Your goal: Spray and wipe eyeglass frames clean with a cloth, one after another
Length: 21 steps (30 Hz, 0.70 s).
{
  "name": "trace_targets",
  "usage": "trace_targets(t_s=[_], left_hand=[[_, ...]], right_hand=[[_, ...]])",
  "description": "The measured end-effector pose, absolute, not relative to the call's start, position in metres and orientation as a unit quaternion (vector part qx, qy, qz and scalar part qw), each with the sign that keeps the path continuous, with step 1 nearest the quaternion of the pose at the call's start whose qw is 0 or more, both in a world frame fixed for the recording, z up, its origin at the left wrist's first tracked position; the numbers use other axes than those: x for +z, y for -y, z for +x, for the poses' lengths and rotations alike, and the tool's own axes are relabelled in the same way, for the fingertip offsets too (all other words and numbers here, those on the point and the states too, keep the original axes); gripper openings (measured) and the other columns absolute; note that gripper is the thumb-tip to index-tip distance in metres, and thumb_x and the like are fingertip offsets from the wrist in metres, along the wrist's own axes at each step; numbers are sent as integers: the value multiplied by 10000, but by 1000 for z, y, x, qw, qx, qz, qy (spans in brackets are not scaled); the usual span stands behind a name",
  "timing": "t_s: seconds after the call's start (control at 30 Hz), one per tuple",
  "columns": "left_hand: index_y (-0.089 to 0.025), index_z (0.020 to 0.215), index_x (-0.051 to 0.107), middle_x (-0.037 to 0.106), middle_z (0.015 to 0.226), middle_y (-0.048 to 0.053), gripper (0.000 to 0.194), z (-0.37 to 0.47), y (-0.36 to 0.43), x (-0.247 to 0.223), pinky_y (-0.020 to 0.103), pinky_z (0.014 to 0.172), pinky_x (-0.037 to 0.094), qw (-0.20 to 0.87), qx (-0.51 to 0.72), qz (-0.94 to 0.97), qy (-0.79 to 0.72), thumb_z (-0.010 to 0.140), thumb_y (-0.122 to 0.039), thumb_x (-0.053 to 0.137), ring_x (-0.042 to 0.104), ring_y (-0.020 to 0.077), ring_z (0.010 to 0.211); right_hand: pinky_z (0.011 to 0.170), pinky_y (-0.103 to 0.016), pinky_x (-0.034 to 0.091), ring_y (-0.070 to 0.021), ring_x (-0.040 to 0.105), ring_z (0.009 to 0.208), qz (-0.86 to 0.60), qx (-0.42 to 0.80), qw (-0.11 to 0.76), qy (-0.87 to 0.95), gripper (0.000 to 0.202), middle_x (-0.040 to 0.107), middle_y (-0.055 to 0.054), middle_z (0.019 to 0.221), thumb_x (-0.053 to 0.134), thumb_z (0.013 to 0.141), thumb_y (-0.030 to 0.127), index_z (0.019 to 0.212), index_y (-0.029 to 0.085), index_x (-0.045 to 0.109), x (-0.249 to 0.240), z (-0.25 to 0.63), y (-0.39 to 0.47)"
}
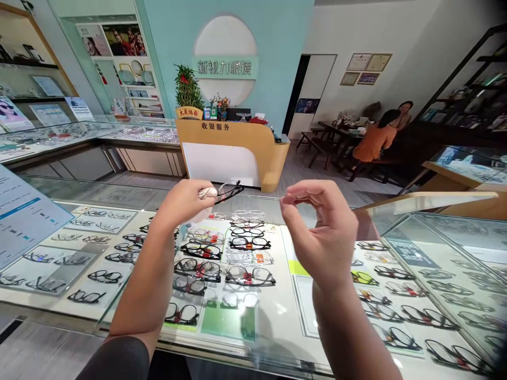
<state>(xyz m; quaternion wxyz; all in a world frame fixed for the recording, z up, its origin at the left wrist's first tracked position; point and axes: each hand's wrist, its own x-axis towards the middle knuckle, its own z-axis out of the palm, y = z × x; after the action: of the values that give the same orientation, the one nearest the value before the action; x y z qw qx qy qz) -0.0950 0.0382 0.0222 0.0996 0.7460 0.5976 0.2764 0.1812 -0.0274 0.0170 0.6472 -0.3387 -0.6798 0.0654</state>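
Observation:
My left hand [188, 203] is closed around a pair of dark-framed eyeglasses [230, 192], held above the glass display counter. Some whitish material [208, 193] shows at its fingers, perhaps a cloth; I cannot make out its kind. To the right, my right hand [320, 227] is raised over the counter with curled fingers, thumb and index tips close together in a ring. Nothing is visible in it. Beneath both hands, rows of eyeglasses [250, 243] lie inside the display case [277, 316].
A printed blue-white sheet [27, 216] stands at the left. Glass panes [443, 285] rise on the right, with more frames behind them. Beyond the counter is a wooden cashier desk [237, 132] with plants. Two people sit at a dark table [336, 129] at the back right.

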Motion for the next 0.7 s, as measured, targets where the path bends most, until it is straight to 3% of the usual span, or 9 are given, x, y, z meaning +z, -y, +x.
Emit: trace_targets(t_s=[0.17, 0.43, 0.57, 0.7], left_hand=[[-265, 1022, 854, 865, 1065, 67, 248, -97, -68, 5, 328, 677, 414, 61, 53, 732, -677, 861, -356, 689, 750, 275, 952], [-262, 1310, 837, 835, 1322, 143, 539, -89, -106, -39, 350, 933, 596, 104, -95, 704, -696, 774, -305, 883, 794, 341, 1178], [-201, 1333, 774, 779, 1373, 145, 435, -85, -115, -52, 456, 1048, 621, 115, -148, 690, -699, 934, -353, 857, 758, 313, 1235], [-190, 1403, 692, 702, 1425, 128, 414, -83, -120, -61, 508, 1049, 639, 116, -174, 679, -704, 1060, -416, 742, 720, 283, 1247]], right_hand=[[843, -381, 595, -206, 730, 900, -351, 74, 630, 689, 153, 754, -11, 975, 742, 979, 168, 1084, 279, 738, 22, 191, 30], [831, -376, 600, -193, 718, 863, -355, 62, 617, 700, 121, 761, -10, 951, 734, 989, 171, 1053, 273, 748, 26, 193, 33], [830, -378, 608, -202, 726, 876, -357, 65, 612, 703, 128, 769, -12, 961, 742, 987, 179, 1066, 279, 753, 25, 193, 35], [840, -359, 596, -196, 730, 897, -350, 67, 608, 709, 141, 776, -9, 971, 737, 986, 154, 1062, 271, 750, 24, 193, 36]])
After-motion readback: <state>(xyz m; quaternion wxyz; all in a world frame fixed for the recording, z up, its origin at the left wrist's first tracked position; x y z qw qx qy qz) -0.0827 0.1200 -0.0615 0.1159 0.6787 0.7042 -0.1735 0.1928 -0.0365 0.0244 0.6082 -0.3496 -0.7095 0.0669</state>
